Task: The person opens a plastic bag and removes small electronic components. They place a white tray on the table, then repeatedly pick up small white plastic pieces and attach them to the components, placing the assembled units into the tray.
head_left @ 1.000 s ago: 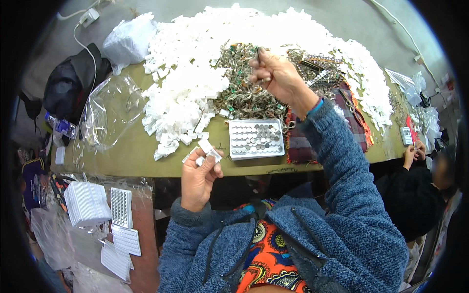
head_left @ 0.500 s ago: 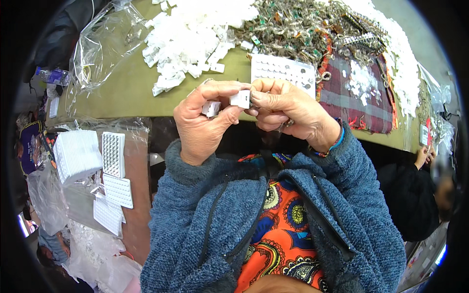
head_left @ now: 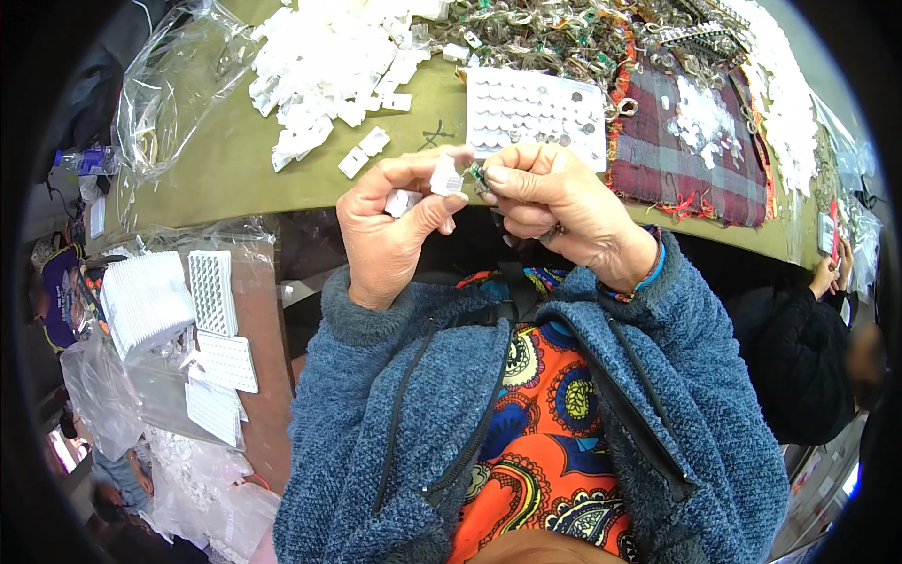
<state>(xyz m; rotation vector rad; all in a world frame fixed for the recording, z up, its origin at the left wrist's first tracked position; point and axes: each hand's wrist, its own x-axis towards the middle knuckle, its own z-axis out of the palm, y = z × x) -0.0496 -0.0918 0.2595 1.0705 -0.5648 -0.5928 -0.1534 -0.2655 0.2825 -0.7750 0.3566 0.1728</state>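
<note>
Between the thumb and index finger of my left hand (head_left: 385, 226) is a small white plastic casing (head_left: 446, 176), turned on its side. A second white casing (head_left: 402, 202) is tucked against the same hand's fingers. My right hand (head_left: 554, 202) pinches a small green circuit board (head_left: 477, 177) at its fingertips, just right of the upper casing, with dark strands hanging below the fingers. On the table beyond lie two loose white casings (head_left: 364, 151) and a large pile of white casings (head_left: 324, 70).
A white tray of round pieces (head_left: 531, 113) lies beyond my right hand. Behind it are tangled wired boards (head_left: 564, 42). To the right is a plaid cloth (head_left: 662, 160) with small white bits (head_left: 705, 130). Stacked white trays (head_left: 146, 301) stand at left. Another person's hand (head_left: 827, 277) is far right.
The upper casing has tilted and parted slightly from my right fingertips, and the green board now shows between the hands. The view has shifted, uncovering more of the tray and two loose casings.
</note>
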